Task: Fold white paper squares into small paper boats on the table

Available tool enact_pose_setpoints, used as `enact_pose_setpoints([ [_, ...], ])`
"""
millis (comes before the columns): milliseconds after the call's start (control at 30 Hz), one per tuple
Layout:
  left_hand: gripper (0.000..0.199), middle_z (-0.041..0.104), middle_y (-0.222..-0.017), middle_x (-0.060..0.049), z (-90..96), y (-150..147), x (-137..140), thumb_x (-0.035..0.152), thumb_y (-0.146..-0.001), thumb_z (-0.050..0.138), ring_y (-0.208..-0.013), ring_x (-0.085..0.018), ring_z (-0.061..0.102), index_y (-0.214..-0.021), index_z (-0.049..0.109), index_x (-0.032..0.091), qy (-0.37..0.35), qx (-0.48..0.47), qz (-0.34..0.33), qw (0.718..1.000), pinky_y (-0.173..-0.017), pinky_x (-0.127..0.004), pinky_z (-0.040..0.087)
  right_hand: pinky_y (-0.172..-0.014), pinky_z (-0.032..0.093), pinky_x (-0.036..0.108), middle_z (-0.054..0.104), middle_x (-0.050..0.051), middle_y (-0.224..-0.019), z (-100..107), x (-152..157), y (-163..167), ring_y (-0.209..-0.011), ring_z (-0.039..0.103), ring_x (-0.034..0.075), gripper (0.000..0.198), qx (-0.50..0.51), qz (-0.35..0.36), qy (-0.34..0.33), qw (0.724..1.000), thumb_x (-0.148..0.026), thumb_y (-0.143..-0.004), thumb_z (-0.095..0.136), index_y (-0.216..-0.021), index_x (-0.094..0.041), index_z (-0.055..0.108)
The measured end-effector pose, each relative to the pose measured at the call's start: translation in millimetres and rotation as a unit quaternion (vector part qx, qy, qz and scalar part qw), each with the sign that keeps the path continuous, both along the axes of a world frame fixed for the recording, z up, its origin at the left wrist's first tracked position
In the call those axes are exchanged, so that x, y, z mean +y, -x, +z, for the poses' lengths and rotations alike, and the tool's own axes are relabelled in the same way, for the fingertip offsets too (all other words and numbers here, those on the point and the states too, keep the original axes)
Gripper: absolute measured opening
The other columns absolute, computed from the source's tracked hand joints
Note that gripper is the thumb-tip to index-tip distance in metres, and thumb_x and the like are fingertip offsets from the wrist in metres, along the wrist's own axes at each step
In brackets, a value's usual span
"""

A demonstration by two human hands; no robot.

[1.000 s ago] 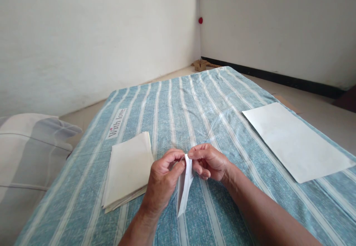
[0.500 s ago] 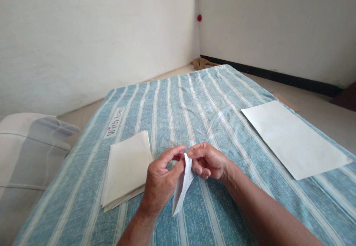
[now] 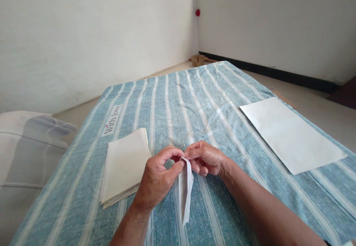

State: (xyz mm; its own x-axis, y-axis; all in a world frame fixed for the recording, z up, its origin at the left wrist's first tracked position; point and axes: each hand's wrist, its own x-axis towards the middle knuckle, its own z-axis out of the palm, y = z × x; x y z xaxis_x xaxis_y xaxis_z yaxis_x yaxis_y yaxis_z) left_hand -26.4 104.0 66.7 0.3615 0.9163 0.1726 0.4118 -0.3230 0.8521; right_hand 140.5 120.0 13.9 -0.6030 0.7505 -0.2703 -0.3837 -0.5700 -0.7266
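A folded piece of white paper (image 3: 187,198) hangs from the fingertips of both hands, its long narrow end pointing down toward me. My left hand (image 3: 161,173) pinches its upper end between thumb and fingers. On the other side, my right hand (image 3: 205,158) has thumb and index finger closed at the same top corner, with the other fingers curled behind the paper. Part of the fold is hidden by the fingers. Left of my left hand lies a stack of off-white paper sheets (image 3: 126,164).
A blue striped cloth (image 3: 164,109) covers the table, with a "With love" print at left. One larger white sheet (image 3: 290,135) lies at the right edge. A covered pale object (image 3: 25,157) stands at the left. A small cardboard box (image 3: 198,60) sits in the far corner.
The folded paper has turned so its lower end swings to the right and hangs more upright, showing its inner fold. Both hands keep nearly the same place; the view has shifted slightly.
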Motion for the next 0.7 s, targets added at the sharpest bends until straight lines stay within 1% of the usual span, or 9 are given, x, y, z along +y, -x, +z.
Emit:
enact_pose_setpoints([
  [100,0.006,0.064,-0.077,0.0,-1.8,0,2,0.017,-0.076,0.062,-0.077,-0.018,0.062,-0.073,0.066,0.021,-0.014,-0.012,0.007,1.0,-0.077,-0.028,0.046,-0.023,0.026,0.015,0.057,-0.005,-0.038,1,-1,2,-0.023,0.04,0.006,0.026,-0.017,-0.027,-0.012,0.999,-0.035,-0.067,0.075,-0.066,-0.015,0.06],
  [200,0.006,0.066,-0.082,-0.002,-3.6,-1,3,0.016,-0.073,0.063,-0.084,-0.019,0.063,-0.071,0.065,0.021,-0.022,-0.023,0.021,0.999,-0.082,-0.03,0.046,-0.025,0.025,0.015,0.057,-0.006,-0.039,1,-2,4,-0.024,0.04,0.005,0.026,-0.031,-0.059,-0.043,0.997,-0.035,-0.069,0.076,-0.066,-0.015,0.059],
  [300,0.006,0.067,-0.076,0.0,-5.9,-1,3,0.016,-0.073,0.063,-0.076,-0.017,0.063,-0.07,0.065,0.021,-0.004,-0.019,0.045,0.999,-0.076,-0.028,0.047,-0.026,0.024,0.015,0.057,-0.006,-0.04,1,-3,5,-0.025,0.04,0.005,0.026,-0.059,-0.095,-0.079,0.991,-0.035,-0.071,0.075,-0.066,-0.015,0.059],
  [400,0.004,0.068,-0.07,0.002,-10.3,0,4,0.018,-0.074,0.064,-0.068,-0.016,0.063,-0.073,0.067,0.021,0.015,-0.023,0.091,0.995,-0.071,-0.027,0.047,-0.026,0.024,0.016,0.056,-0.006,-0.041,2,-3,7,-0.026,0.039,0.005,0.025,-0.088,-0.134,-0.108,0.981,-0.036,-0.073,0.073,-0.065,-0.016,0.058],
  [467,0.003,0.069,-0.069,0.003,-14.2,0,5,0.021,-0.074,0.066,-0.068,-0.017,0.064,-0.076,0.069,0.021,0.018,-0.031,0.131,0.991,-0.07,-0.027,0.048,-0.028,0.025,0.016,0.055,-0.006,-0.042,3,-4,8,-0.027,0.038,0.005,0.025,-0.119,-0.168,-0.128,0.97,-0.036,-0.074,0.071,-0.064,-0.017,0.057],
  [567,0.008,0.07,-0.074,0.002,-19.0,1,8,0.023,-0.073,0.068,-0.071,-0.017,0.065,-0.08,0.072,0.022,0.001,-0.046,0.184,0.982,-0.073,-0.027,0.049,-0.032,0.028,0.017,0.052,-0.007,-0.043,7,-6,8,-0.031,0.039,0.005,0.023,-0.177,-0.214,-0.17,0.945,-0.035,-0.076,0.068,-0.065,-0.018,0.057],
  [633,0.013,0.071,-0.076,0.002,-20.0,2,11,0.023,-0.071,0.069,-0.072,-0.017,0.066,-0.084,0.073,0.022,-0.016,-0.047,0.215,0.975,-0.074,-0.027,0.05,-0.035,0.029,0.018,0.05,-0.007,-0.046,12,-10,7,-0.036,0.038,0.005,0.022,-0.203,-0.231,-0.224,0.925,-0.035,-0.077,0.067,-0.065,-0.019,0.057],
  [700,0.016,0.07,-0.074,0.001,-19.4,4,13,0.023,-0.07,0.069,-0.07,-0.017,0.065,-0.085,0.073,0.021,-0.031,-0.04,0.244,0.969,-0.073,-0.027,0.051,-0.04,0.029,0.019,0.047,-0.007,-0.049,19,-15,3,-0.041,0.037,0.006,0.021,-0.22,-0.212,-0.304,0.902,-0.032,-0.078,0.065,-0.065,-0.018,0.058],
])
